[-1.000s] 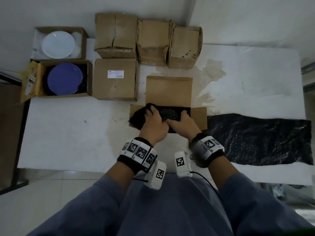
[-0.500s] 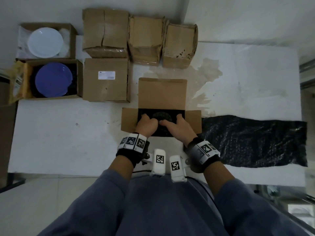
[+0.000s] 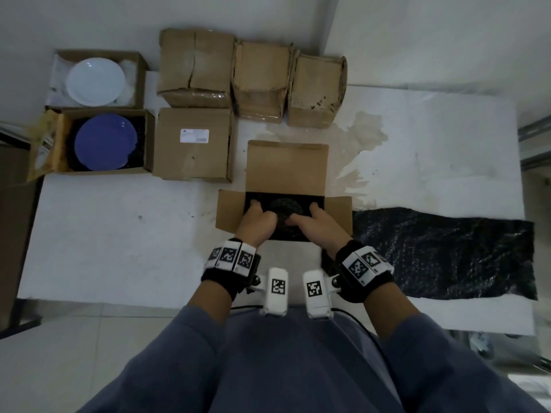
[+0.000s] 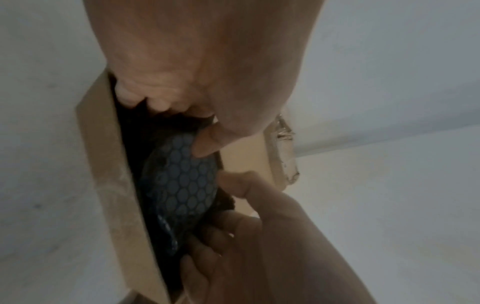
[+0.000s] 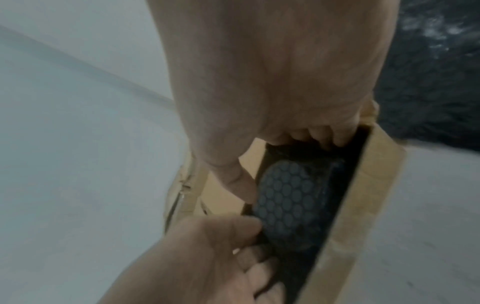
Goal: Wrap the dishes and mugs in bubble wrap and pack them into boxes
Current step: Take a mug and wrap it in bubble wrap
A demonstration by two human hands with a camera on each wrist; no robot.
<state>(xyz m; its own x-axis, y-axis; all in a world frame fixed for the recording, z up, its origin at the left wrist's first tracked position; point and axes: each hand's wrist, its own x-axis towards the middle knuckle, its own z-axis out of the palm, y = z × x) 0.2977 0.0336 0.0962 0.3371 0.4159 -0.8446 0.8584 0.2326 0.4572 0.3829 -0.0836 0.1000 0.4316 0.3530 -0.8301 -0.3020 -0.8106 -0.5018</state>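
A dish wrapped in black bubble wrap (image 3: 286, 207) sits low inside the open cardboard box (image 3: 287, 169) in the middle of the white table. My left hand (image 3: 257, 215) grips its left edge and my right hand (image 3: 313, 217) grips its right edge, thumbs on top and fingers curled down into the box. In the left wrist view the wrapped dish (image 4: 182, 185) shows a honeycomb pattern against the box wall (image 4: 111, 185). The right wrist view has the wrapped dish (image 5: 285, 201) under my right thumb, with the left hand (image 5: 207, 257) below it.
A sheet of black bubble wrap (image 3: 441, 251) lies right of the box. At the far left, open boxes hold a blue plate (image 3: 105, 141) and a white plate (image 3: 95, 81). A closed labelled box (image 3: 193, 144) and three worn boxes (image 3: 259, 79) stand behind.
Both hands have pushed the wrapped dish down into the box. The wrap that hung over the left flap is now inside.
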